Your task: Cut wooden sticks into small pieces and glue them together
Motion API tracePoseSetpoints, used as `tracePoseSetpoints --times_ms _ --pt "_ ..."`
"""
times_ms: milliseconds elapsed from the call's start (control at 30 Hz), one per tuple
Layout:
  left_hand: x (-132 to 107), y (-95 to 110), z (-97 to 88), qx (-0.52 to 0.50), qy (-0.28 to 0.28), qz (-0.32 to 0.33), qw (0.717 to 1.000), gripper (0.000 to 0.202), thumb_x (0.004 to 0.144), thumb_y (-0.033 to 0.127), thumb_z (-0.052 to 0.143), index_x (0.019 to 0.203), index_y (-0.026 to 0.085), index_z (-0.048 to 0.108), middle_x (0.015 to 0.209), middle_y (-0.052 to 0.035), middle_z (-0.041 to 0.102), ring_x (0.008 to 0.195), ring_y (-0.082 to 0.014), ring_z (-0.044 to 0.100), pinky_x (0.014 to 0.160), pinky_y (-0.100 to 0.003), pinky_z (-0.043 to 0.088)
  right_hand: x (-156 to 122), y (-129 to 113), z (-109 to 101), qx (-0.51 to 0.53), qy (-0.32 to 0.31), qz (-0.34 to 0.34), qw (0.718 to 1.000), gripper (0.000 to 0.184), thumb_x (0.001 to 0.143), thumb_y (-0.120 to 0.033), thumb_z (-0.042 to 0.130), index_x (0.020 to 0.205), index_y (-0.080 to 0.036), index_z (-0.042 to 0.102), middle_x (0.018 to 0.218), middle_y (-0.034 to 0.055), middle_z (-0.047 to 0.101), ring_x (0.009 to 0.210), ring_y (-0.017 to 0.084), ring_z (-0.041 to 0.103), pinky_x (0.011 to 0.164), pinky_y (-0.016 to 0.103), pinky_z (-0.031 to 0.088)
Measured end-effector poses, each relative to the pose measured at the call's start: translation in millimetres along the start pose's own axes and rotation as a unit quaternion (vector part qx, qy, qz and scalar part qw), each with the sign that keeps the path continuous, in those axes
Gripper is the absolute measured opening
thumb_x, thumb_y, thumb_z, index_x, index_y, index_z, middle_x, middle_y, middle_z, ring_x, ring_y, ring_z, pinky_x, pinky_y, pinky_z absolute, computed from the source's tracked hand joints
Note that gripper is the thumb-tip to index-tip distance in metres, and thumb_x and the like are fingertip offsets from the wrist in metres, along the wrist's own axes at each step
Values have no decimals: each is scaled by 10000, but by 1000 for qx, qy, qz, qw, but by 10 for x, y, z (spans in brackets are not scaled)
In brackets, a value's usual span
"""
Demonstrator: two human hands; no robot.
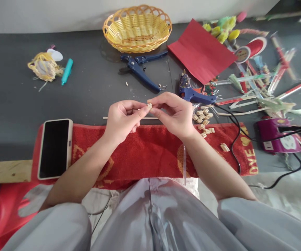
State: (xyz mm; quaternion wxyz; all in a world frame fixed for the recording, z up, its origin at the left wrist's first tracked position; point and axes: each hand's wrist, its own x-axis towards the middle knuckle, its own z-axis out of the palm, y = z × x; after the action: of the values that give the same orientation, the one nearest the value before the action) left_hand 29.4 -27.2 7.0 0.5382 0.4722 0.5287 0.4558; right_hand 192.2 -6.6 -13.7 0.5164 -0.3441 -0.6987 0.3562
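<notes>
Between the fingertips of both hands is a small bundle of short pale sticks (149, 105), held over the table just past the red towel (140, 150). My left hand (125, 116) pinches it from one side, thumb against index finger. From the other side my right hand (173, 112) pinches it the same way. Beyond and beneath the hands lies a thin pale stick (150, 118), partly covered by them. Right of my right wrist is a pile of similar short stick bundles (204, 118), and one more bundle (225, 147) rests apart on the towel.
Behind the hands lie a blue cutter (142, 71) and a blue glue gun (196, 94), its cord trailing right to a purple power socket (279, 135). A wicker basket (137, 33) and red sheet (201, 52) stand farther back. A phone (55, 149) lies left; craft scraps (265, 76) crowd the right.
</notes>
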Motion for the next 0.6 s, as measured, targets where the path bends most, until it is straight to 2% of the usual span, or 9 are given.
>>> tracePoseSetpoints --times_ms 200,300,400,500,600 --pt "37 26 3 -37 18 -35 999 266 662 409 785 740 176 686 395 74 464 289 -26 351 280 -187 228 14 -3 -6 -13 5 6 1000 228 832 -332 662 1020 -213 711 839 7 689 777 118 635 710 276 546" --pt "54 69 -10 -60 34 -53 996 234 660 381 779 728 189 664 381 91 417 283 -23 315 280 -188 206 61 -4 -109 -54 42 37 997 179 837 -331 642 939 -208 721 786 2 689 719 122 629 671 286 541" --pt "65 96 -28 -66 30 -62 995 205 670 362 765 716 200 646 385 96 394 289 -20 301 289 -183 208 136 -2 -334 -145 91 92 981 162 841 -312 622 748 -196 686 643 -6 637 586 120 584 598 302 515" --pt "68 85 -27 -63 22 -70 995 207 666 357 767 706 198 640 395 91 403 300 -17 305 297 -176 214 193 21 -640 -253 146 128 948 21 774 -218 661 760 -203 666 710 5 655 657 157 623 679 363 534" --pt "61 56 -14 -65 17 -72 995 206 661 347 769 713 191 644 405 89 413 307 -15 304 301 -174 221 203 84 -928 -360 160 167 904 156 700 -82 616 804 -177 684 801 47 659 751 195 643 784 435 526"
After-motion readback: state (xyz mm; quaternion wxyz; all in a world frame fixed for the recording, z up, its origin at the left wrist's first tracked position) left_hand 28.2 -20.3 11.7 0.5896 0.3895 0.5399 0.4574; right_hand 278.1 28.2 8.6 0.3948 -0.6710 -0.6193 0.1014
